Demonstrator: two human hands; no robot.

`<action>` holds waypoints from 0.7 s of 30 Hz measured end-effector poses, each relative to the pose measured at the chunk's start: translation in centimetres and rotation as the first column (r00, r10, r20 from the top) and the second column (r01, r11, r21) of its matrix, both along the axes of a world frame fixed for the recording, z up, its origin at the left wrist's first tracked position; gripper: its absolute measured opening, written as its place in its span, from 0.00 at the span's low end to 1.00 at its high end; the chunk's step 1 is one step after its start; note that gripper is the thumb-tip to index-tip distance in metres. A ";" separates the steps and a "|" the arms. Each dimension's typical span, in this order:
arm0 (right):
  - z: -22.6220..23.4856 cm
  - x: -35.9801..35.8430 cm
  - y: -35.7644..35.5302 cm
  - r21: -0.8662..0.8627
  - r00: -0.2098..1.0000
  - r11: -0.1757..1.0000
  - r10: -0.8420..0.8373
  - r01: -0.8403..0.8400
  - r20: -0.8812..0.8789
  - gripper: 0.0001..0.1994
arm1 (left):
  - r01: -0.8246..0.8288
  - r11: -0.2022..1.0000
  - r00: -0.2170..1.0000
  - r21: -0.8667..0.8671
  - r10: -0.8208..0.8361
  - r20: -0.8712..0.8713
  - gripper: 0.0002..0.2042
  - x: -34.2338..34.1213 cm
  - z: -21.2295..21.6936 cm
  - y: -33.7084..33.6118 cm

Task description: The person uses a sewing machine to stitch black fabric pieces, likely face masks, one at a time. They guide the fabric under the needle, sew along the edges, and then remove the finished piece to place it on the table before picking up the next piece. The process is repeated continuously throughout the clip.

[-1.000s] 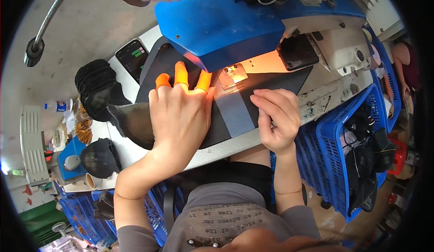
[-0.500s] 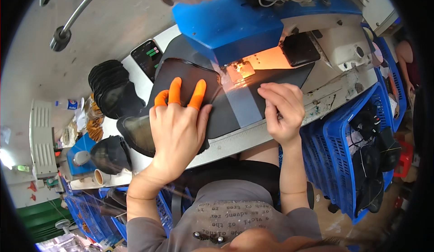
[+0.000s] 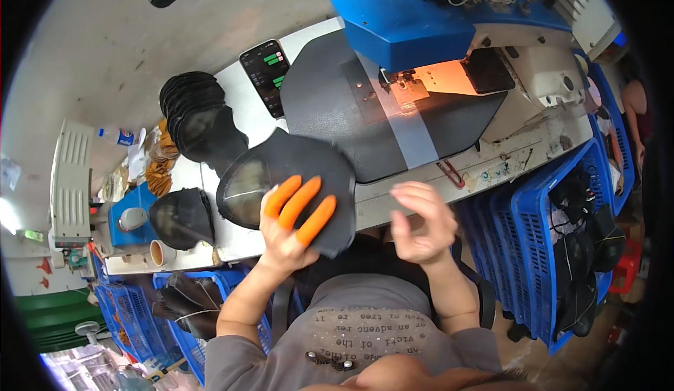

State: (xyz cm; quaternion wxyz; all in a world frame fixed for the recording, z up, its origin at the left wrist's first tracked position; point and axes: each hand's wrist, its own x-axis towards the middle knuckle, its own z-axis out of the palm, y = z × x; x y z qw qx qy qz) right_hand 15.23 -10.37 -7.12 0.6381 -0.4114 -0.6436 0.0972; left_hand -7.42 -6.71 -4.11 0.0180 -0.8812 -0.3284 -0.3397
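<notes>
Biggest thing here is the white table [image 3: 253, 121], running right across the view. On its far side sits a sewing machine [image 3: 404, 26] with a blue head, and its lamp throws orange light around the needle. Off to the right, next to the table, there's a bunch of blue baskets [image 3: 484, 229] nested together.

Under the needle area is a big dark mat [image 3: 330, 103] with a rounded left end and a grey strip [image 3: 414, 135] running across it. The black piece [image 3: 330, 159] is in front of that mat, at the near edge of the table. There's a shiny olive patch at its left, but I can't tell if that's the same piece or another one overlapping. Left of it are two piles of dark pieces, a taller one [image 3: 196, 117] and a nearer one [image 3: 182, 219].

Left hand [image 3: 284, 240] has its fingers stretched out over the top of the black piece; can't tell if the thumb is pinching it from below. Right hand [image 3: 425, 233] is a bit blurry, loosely open with thumb and fingers apart, nothing in it.

Small stuff: a lit phone [image 3: 265, 78] beside the mat, orange finger covers [image 3: 302, 201] on three left fingers, and a little red clip [image 3: 451, 173] at the mat's near edge.
</notes>
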 end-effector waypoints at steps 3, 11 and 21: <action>-0.9 -2.1 -1.6 -0.374 0.970 0.900 0.171 -0.225 -0.173 0.32 | 0.186 0.981 0.979 0.061 -0.190 0.071 0.16 -2.9 -1.3 -1.5; -3.7 -5.8 -2.2 -0.505 0.887 0.765 0.185 -0.400 -0.422 0.07 | 0.327 0.504 0.703 -0.799 0.435 0.562 0.16 -3.4 -6.4 -6.7; -2.7 -5.9 -1.6 -0.519 0.916 0.781 0.162 -0.347 -0.368 0.08 | 0.505 0.313 0.638 -0.804 0.492 0.592 0.17 -4.1 -5.5 -6.3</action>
